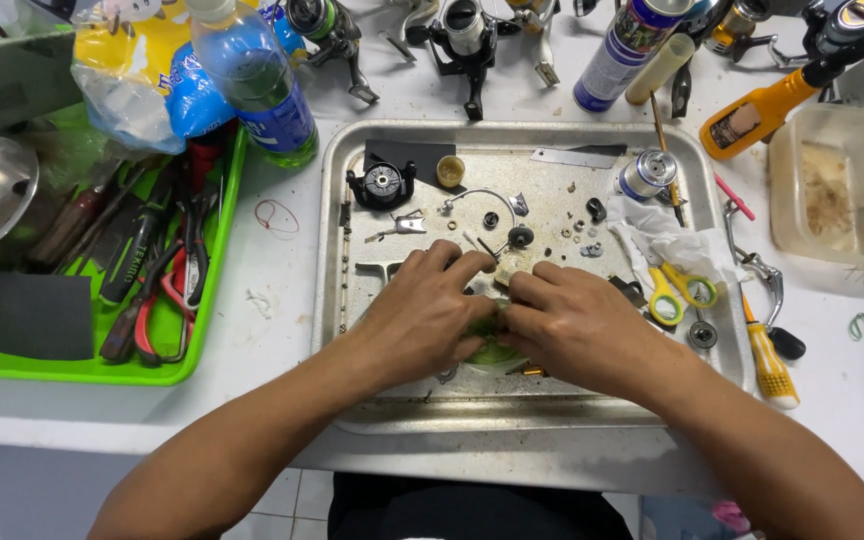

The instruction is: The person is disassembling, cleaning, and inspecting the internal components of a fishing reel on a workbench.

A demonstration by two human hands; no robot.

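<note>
Pinching a small green part between both hands, low in the middle of the metal tray; most of the part is hidden under the fingers, so its shape can't be told. Left hand curls over it from the left, grip narrow, fingertips closed on the part. Right hand meets it from the right, grip also narrow and holding the same part, thumbs touching or nearly so.

Tray sits on a white surface and carries loose bits: a black reel body upper left, a brass-coloured cap just beside it, a bent wire bail, small screws and washers scattered mid-tray, a silver spool at upper right, crumpled white tissue below it. Yellow-green scissors lie at the tray's right edge, near the right hand.

Left of the tray, a green bin holds pliers and screwdrivers; a blue-capped drink bottle stands at its top corner. A red rubber band lies between bin and tray. Right of the tray: a yellow-handled brush, a clear plastic tub, an orange bottle. Several spinning reels line the far edge.
</note>
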